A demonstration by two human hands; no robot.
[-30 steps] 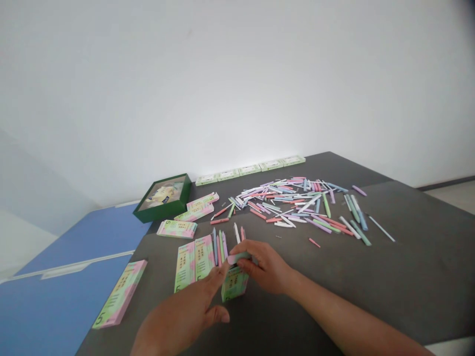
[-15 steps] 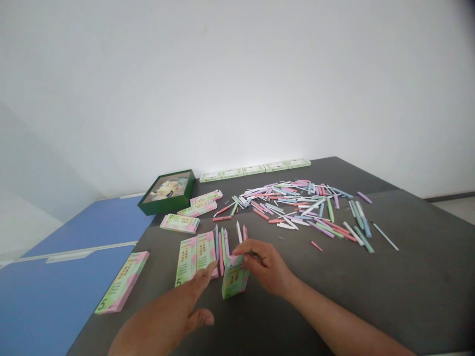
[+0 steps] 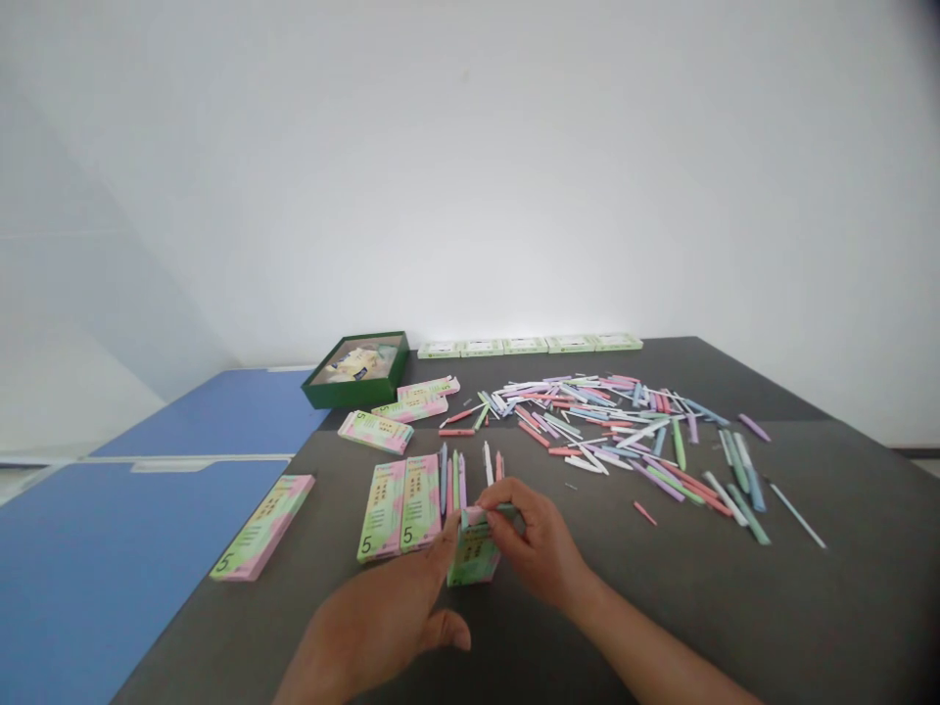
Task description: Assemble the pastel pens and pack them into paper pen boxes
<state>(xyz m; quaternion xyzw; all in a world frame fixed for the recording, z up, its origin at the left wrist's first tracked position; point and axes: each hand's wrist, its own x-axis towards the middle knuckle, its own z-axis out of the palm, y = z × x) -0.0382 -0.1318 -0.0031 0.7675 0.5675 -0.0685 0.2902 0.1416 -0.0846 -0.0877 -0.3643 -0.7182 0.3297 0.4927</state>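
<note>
A small green and pink box point(image 3: 474, 556) stands tilted on the dark table, its top end at my fingers. My right hand point(image 3: 530, 537) pinches the flap at that end between thumb and fingers. My left hand point(image 3: 389, 617) has thumb and fingers apart, with a fingertip against the left top edge of the box. Just behind it lie several pens point(image 3: 453, 482) side by side, plus a white pen point(image 3: 489, 463) and a red one. Left of the pens, two matching boxes point(image 3: 400, 504) lie flat next to each other. Whether the held box has anything inside is hidden.
A big pile of coloured pens point(image 3: 602, 421) spreads over the right. Another box point(image 3: 262, 529) lies at the left edge, and several more point(image 3: 376, 431) near a green tray point(image 3: 345, 394). White-green packs point(image 3: 525, 346) line the wall. Blue panels point(image 3: 198, 529) adjoin the table.
The view has shifted, so things on the table appear farther right. My left hand's fingertip has come up to the box's top edge. My right hand still holds the flap end.
</note>
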